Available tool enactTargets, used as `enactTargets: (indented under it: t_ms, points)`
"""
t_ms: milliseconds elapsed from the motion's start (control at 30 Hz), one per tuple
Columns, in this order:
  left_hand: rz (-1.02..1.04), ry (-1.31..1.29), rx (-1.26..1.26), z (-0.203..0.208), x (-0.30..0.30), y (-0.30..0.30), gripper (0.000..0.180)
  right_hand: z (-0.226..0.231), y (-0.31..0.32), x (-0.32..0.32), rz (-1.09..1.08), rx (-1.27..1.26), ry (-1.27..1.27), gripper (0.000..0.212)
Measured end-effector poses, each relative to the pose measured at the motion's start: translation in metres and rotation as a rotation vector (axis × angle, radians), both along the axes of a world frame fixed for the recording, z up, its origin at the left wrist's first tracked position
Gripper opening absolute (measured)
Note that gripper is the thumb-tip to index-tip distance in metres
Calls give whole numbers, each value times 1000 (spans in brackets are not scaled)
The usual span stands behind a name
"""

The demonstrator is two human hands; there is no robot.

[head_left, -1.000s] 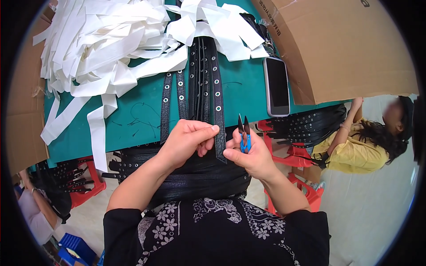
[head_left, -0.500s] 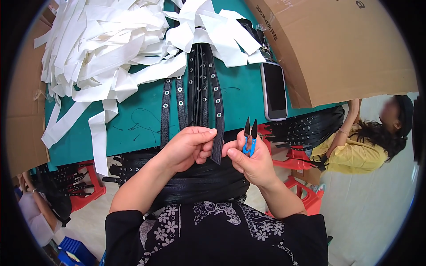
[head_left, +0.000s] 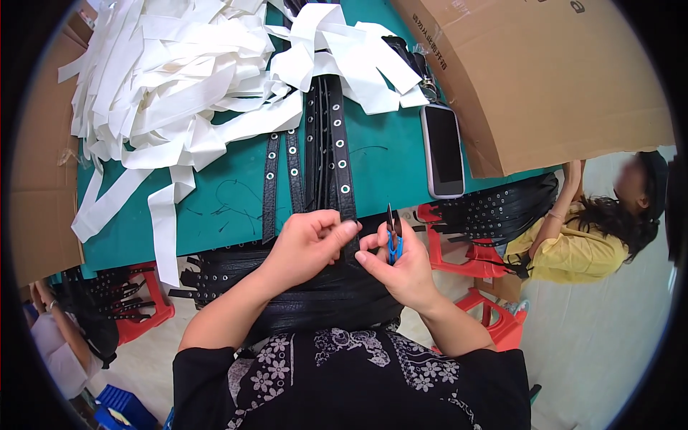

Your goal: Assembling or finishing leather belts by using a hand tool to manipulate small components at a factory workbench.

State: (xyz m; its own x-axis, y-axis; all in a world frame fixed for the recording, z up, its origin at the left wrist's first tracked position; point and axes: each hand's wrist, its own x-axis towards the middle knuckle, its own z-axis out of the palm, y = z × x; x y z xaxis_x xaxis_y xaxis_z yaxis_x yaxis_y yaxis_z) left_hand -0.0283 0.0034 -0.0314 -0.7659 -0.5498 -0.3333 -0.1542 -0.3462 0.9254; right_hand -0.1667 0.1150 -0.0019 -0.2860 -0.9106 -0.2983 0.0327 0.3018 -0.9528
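My left hand (head_left: pixel 312 247) is closed, its thumb and fingers pinching the edge of a black belt (head_left: pixel 342 158) with metal eyelets near the belt's lower end. Just right of it, my right hand (head_left: pixel 405 272) is wrapped round small thread snips (head_left: pixel 395 245) with blue handles and dark blades pointing up. The thumb and fingertips of that hand also reach the belt's edge. More eyeleted belts (head_left: pixel 270 179) lie alongside on the green table (head_left: pixel 215 193). A thick bundle of black straps (head_left: pixel 308 304) rests across my lap, below my hands.
White strips (head_left: pixel 179 72) are heaped at the table's far left. A phone (head_left: pixel 444 150) lies at the right, beside a large cardboard box (head_left: pixel 559 93). Another box (head_left: pixel 43 165) stands at the left. A person in yellow (head_left: pixel 573 247) and red stools (head_left: pixel 487 315) are at the right.
The belt's end has dropped behind my fingers. My right hand has moved slightly left to the belt, and the snips have turned so their blades look narrower.
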Motion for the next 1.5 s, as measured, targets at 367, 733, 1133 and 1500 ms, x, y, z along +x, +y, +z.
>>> enactTargets:
  t_ms: [367, 733, 1133, 1500]
  points:
    - [404, 244, 198, -5, -2, -19, 43, -1, 7, 3, -16, 67, -33, 33]
    - [-92, 84, 359, 19, 29, -27, 46, -18, -44, -4, -72, -122, -484, 12]
    - [-1111, -577, 190, -18, 270, 33, 34, -33, -84, -27, -267, -107, -947, 11]
    - [-154, -73, 367, 1, 124, 43, 23, 38, -224, -84, -187, -262, -290, 4]
